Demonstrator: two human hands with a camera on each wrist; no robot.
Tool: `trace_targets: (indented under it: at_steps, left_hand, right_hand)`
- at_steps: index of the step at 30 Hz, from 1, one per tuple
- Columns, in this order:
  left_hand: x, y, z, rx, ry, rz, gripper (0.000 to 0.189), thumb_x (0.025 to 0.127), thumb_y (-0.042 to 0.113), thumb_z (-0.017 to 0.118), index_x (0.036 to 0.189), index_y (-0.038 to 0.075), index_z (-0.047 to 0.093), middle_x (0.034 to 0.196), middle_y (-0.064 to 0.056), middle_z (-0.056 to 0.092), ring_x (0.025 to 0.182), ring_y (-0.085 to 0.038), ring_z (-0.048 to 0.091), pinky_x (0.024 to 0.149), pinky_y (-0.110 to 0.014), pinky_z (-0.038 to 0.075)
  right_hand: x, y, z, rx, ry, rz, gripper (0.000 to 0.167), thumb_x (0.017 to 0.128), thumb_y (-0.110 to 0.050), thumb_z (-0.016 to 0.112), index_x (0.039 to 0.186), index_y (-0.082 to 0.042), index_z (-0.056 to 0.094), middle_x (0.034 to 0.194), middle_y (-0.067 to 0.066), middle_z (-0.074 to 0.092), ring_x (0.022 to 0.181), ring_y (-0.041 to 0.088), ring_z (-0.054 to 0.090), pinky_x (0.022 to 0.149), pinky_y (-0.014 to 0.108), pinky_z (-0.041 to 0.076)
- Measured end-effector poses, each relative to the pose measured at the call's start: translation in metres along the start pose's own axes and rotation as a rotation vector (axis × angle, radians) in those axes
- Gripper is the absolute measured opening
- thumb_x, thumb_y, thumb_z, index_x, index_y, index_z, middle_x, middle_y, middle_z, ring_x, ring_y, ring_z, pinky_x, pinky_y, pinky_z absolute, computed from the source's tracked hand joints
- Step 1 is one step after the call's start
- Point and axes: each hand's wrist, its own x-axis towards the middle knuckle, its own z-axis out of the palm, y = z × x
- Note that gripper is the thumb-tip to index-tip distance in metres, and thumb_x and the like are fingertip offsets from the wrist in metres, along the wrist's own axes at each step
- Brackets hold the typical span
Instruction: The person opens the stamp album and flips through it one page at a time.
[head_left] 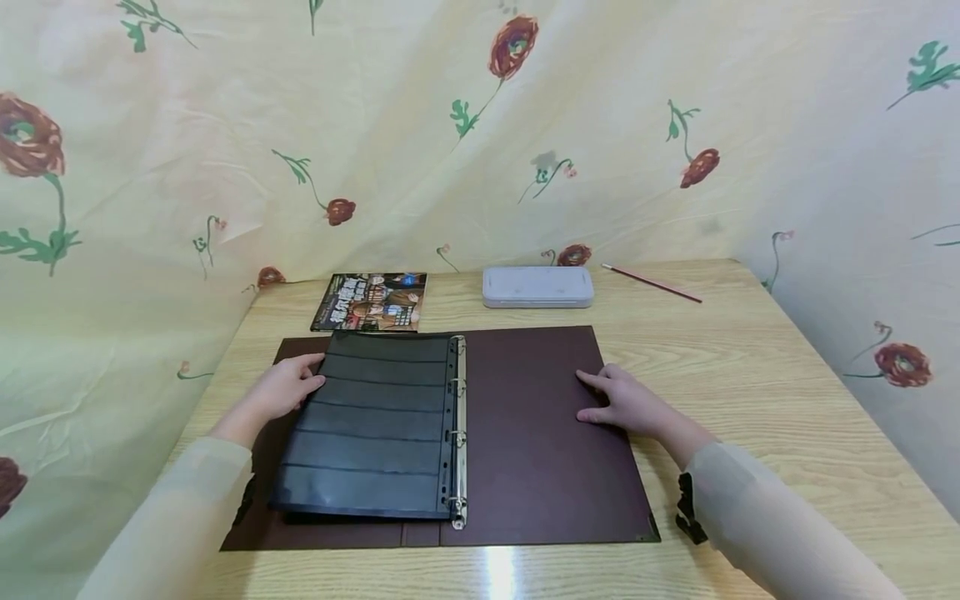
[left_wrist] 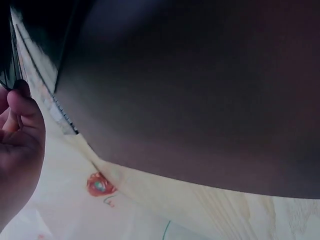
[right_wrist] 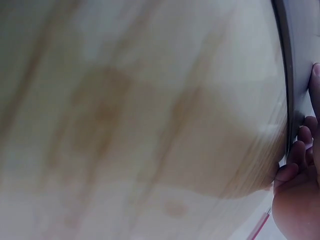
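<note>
A dark maroon ring binder [head_left: 540,467] lies spread open on the wooden table. Black pocket pages [head_left: 367,425], each with several horizontal strips, hang on its metal rings [head_left: 461,433] and cover most of the left side. My left hand [head_left: 281,387] pinches the pages' left edge near the top; the left wrist view shows its thumb and fingertips [left_wrist: 22,92] at that edge. On the right cover's outer edge rests my right hand [head_left: 626,404], thumb and index finger spread on the bare maroon surface. Its other fingers [right_wrist: 297,152] are bent at the edge, partly out of frame.
Behind the binder stand a dark printed booklet [head_left: 371,302] on the left and a pale pencil case [head_left: 537,287] in the middle. A red pencil [head_left: 652,283] lies at the back right. Flowered cloth [head_left: 420,167] hangs around the table [head_left: 750,375].
</note>
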Motion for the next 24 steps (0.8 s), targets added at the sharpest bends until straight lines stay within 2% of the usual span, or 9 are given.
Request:
trace_targets:
  at_steps: [3, 5, 12, 17, 24]
  left_hand:
    - [0.002, -0.003, 0.005, 0.036, 0.000, -0.003, 0.051, 0.096, 0.012, 0.051, 0.139, -0.009, 0.033, 0.083, -0.011, 0.058, 0.052, -0.018, 0.052, 0.053, -0.033, 0.045]
    - [0.003, -0.004, 0.008, 0.068, -0.010, -0.016, 0.051, 0.096, 0.013, 0.052, 0.139, -0.009, 0.035, 0.087, -0.013, 0.059, 0.057, -0.018, 0.053, 0.056, -0.034, 0.045]
    - [0.001, -0.009, 0.018, 0.173, -0.038, -0.033, 0.051, 0.096, 0.016, 0.054, 0.137, -0.008, 0.038, 0.108, -0.026, 0.060, 0.090, -0.031, 0.060, 0.076, -0.046, 0.047]
    - [0.000, -0.007, 0.021, 0.177, -0.025, -0.018, 0.051, 0.096, 0.017, 0.054, 0.137, -0.007, 0.039, 0.110, -0.028, 0.059, 0.095, -0.034, 0.060, 0.079, -0.048, 0.047]
    - [0.000, -0.009, 0.026, 0.194, -0.002, 0.009, 0.051, 0.095, 0.018, 0.055, 0.136, -0.007, 0.040, 0.107, -0.027, 0.060, 0.093, -0.035, 0.060, 0.077, -0.047, 0.047]
  right_hand:
    - [0.000, -0.001, 0.000, 0.007, 0.000, 0.001, 0.079, 0.081, -0.045, 0.068, 0.138, 0.004, 0.042, 0.095, 0.007, 0.043, 0.077, 0.018, 0.037, 0.067, 0.031, 0.032]
    - [0.000, -0.002, -0.001, 0.009, 0.000, -0.001, 0.079, 0.082, -0.044, 0.068, 0.138, 0.004, 0.042, 0.095, 0.007, 0.043, 0.077, 0.018, 0.037, 0.067, 0.032, 0.032]
    - [-0.003, -0.005, 0.002, 0.012, -0.015, 0.002, 0.079, 0.082, -0.045, 0.068, 0.138, 0.003, 0.042, 0.095, 0.006, 0.043, 0.078, 0.017, 0.037, 0.067, 0.031, 0.032]
    - [-0.004, -0.006, -0.001, 0.002, -0.005, 0.009, 0.080, 0.081, -0.045, 0.069, 0.139, 0.002, 0.041, 0.095, 0.006, 0.043, 0.078, 0.018, 0.038, 0.068, 0.032, 0.033]
    - [-0.007, -0.005, 0.000, -0.023, -0.012, -0.005, 0.078, 0.082, -0.044, 0.069, 0.137, 0.004, 0.043, 0.089, 0.004, 0.040, 0.075, 0.017, 0.035, 0.066, 0.031, 0.031]
